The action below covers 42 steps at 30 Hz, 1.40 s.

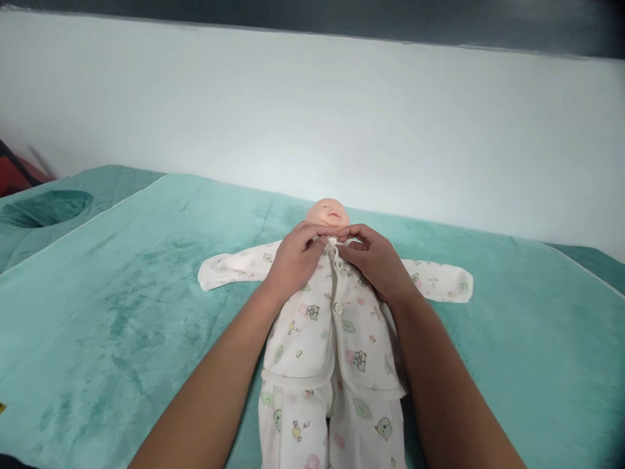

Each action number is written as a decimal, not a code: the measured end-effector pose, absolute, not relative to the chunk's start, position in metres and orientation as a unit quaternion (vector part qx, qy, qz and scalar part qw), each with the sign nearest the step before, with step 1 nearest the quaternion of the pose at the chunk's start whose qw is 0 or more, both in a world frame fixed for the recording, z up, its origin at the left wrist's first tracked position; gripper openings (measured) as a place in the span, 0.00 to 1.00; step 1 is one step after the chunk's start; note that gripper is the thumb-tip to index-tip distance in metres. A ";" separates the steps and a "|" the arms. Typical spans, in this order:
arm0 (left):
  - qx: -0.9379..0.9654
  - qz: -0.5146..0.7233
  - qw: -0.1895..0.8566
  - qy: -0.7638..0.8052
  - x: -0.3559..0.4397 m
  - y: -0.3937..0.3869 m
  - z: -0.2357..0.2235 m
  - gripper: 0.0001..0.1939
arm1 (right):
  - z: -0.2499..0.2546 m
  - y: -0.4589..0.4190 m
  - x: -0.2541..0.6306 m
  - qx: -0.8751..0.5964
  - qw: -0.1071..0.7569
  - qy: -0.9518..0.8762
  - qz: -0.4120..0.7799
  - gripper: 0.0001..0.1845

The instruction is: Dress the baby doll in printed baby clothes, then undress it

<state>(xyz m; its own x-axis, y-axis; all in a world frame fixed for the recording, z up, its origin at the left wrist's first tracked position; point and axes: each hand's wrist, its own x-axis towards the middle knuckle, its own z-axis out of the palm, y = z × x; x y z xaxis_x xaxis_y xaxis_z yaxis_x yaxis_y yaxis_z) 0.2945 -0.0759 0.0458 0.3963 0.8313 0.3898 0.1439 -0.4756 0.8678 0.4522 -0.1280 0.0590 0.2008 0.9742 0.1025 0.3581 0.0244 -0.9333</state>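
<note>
A baby doll (328, 210) lies on its back, dressed in a white printed jacket (312, 326) and matching trousers (295, 423). Its sleeves stretch out to both sides. At the neckline, my left hand (299, 255) pinches the jacket's collar edge from the left. Opposite it, my right hand (372, 255) grips the collar from the right, thumb and fingers close together. Down the front run the jacket's two edges, with a round button (338, 307) showing below my hands. The lower edges part toward the hem. My fingers partly cover the collar and the doll's chin.
Beneath the doll is a teal plush cover (146, 312). To the left, a padded section has a round hole (46, 207). A white wall (312, 117) rises behind the far edge. Something red and black (14, 172) stands at the far left.
</note>
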 end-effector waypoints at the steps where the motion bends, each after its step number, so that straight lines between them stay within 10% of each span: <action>1: 0.734 0.434 0.397 0.338 0.295 -0.077 0.047 0.12 | 0.059 -0.129 0.454 -0.615 0.461 -0.543 0.337 0.12; 42: 0.704 0.397 0.435 0.397 0.297 -0.071 0.044 0.14 | 0.051 -0.115 0.448 -0.692 0.451 -0.528 0.195 0.10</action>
<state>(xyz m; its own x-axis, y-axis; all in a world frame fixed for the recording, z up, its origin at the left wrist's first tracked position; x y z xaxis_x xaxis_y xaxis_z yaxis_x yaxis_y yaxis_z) 0.2972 -0.0706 0.0443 0.3694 0.9045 0.2132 0.2148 -0.3063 0.9274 0.4475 -0.1148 0.0513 0.3651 0.9077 0.2068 0.5548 -0.0338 -0.8313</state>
